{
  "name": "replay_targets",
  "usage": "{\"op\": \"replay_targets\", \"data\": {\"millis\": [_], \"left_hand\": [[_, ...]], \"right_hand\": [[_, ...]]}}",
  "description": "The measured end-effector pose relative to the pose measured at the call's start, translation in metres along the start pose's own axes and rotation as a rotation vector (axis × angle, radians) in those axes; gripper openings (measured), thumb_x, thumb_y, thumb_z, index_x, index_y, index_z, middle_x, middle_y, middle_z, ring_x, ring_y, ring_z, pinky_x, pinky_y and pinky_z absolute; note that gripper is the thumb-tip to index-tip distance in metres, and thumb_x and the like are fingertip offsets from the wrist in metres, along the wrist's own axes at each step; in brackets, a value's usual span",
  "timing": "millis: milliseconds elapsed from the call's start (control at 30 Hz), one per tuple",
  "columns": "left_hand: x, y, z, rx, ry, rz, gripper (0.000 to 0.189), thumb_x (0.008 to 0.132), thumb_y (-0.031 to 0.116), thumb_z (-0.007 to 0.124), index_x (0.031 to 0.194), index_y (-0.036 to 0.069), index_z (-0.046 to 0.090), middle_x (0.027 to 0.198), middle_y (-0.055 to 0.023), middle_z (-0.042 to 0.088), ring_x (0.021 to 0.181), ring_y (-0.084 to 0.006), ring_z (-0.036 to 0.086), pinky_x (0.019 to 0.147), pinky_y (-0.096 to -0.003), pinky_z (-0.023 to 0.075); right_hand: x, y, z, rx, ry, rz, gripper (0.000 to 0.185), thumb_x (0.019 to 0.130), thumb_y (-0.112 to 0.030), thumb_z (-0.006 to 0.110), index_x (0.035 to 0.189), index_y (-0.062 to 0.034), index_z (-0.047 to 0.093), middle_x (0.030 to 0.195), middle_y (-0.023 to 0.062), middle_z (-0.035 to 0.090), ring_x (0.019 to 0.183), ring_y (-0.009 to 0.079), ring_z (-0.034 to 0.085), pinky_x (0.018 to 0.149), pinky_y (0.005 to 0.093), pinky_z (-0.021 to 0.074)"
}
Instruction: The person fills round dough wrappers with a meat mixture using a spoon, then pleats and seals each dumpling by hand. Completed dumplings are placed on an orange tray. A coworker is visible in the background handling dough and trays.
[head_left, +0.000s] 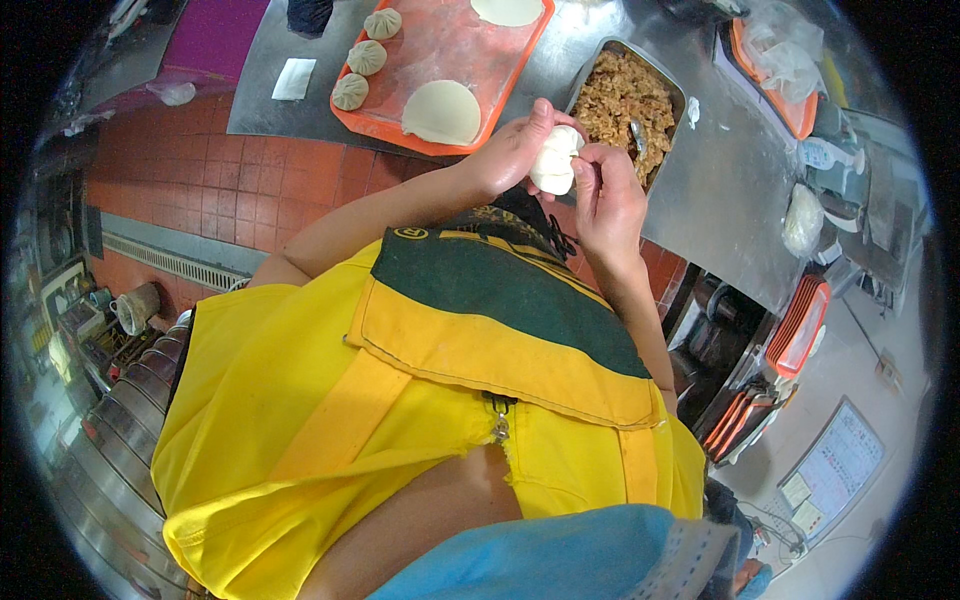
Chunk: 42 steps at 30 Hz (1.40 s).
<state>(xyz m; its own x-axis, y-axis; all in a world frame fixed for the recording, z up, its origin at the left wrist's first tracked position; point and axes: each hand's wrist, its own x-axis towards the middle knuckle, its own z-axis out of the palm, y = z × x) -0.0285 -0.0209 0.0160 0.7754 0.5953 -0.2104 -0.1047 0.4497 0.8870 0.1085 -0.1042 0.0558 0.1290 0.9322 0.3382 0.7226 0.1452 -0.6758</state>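
Observation:
A white dough bun (553, 166) rests in my left hand (517, 146), whose thumb stands upright beside it. My right hand (613, 187) pinches the folded dough at the bun's right edge between thumb and fingers. Whatever the dough encloses is hidden. Just behind my right hand, a deep metal pan (684, 112) holds chopped brown filling (622, 94) with a metal spoon (637, 139) stuck in it. To the left of my hands lies a floured orange tray (442, 56). It carries three pleated buns (367, 58) in a row, a round dough wrapper (442, 112) and another wrapper (508, 9) at the top.
The steel table (720, 195) extends right, with a knotted plastic bag (802, 221) and a spray bottle (821, 155). A plastic bag lies over another orange tray (802, 105). Stacked trays (799, 326) stand farther right. A folded white cloth (294, 79) lies left of the buns.

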Motion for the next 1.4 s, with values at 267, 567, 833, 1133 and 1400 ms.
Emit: {"op": "replay_targets", "data": {"millis": [267,567,833,1133,1400], "left_hand": [[0.002,-0.002,0.002,-0.022,0.046,0.014,0.081,0.091,0.07,0.013,0.116,0.004,0.052,0.084,-0.0038,0.062,0.063,-0.0111,0.06,0.048,-0.0215,0.0467],[0.002,-0.008,0.003,0.025,0.042,0.031,0.075,0.093,0.066,0.014,0.121,0.006,0.048,0.09,-0.0049,0.06,0.068,-0.0109,0.059,0.05,-0.0219,0.0452],[0.0,0.006,0.013,-0.368,0.149,-0.015,0.068,0.096,0.062,0.015,0.123,0.008,0.047,0.084,-0.0024,0.058,0.063,-0.0088,0.054,0.048,-0.021,0.0415],[-0.001,0.006,0.01,-0.269,0.032,-0.11,0.072,0.095,0.064,0.012,0.117,0.008,0.05,0.083,-0.0031,0.059,0.06,-0.01,0.056,0.048,-0.0203,0.0415],[0.008,0.002,0.01,-0.282,-0.018,-0.087,0.078,0.092,0.067,0.01,0.115,0.007,0.054,0.087,-0.0041,0.062,0.068,-0.0121,0.061,0.051,-0.0229,0.0455]], "right_hand": [[-0.003,-0.013,-0.007,0.062,-0.071,0.191,0.013,0.089,-0.008,0.062,0.098,0.0004,0.058,0.083,0.0112,0.061,0.071,0.0199,0.06,0.066,0.031,0.0483],[-0.003,-0.006,0.003,-0.044,0.04,0.077,0.009,0.088,-0.005,0.062,0.095,-0.0001,0.059,0.082,0.0119,0.06,0.072,0.0189,0.059,0.066,0.0307,0.0478],[0.003,-0.003,-0.008,0.237,0.066,0.13,0.017,0.08,-0.003,0.07,0.096,-0.0017,0.067,0.085,0.01,0.059,0.069,0.0167,0.056,0.063,0.0277,0.0456],[0.002,0.004,0.0,0.232,0.143,0.082,0.012,0.078,-0.002,0.072,0.089,-0.0009,0.068,0.085,0.0087,0.059,0.07,0.0143,0.054,0.064,0.0242,0.0447],[0.014,0.008,-0.014,0.315,-0.022,0.102,0.017,0.076,-0.003,0.073,0.092,-0.0036,0.069,0.088,0.0066,0.058,0.074,0.0146,0.052,0.066,0.0256,0.0439]]}}
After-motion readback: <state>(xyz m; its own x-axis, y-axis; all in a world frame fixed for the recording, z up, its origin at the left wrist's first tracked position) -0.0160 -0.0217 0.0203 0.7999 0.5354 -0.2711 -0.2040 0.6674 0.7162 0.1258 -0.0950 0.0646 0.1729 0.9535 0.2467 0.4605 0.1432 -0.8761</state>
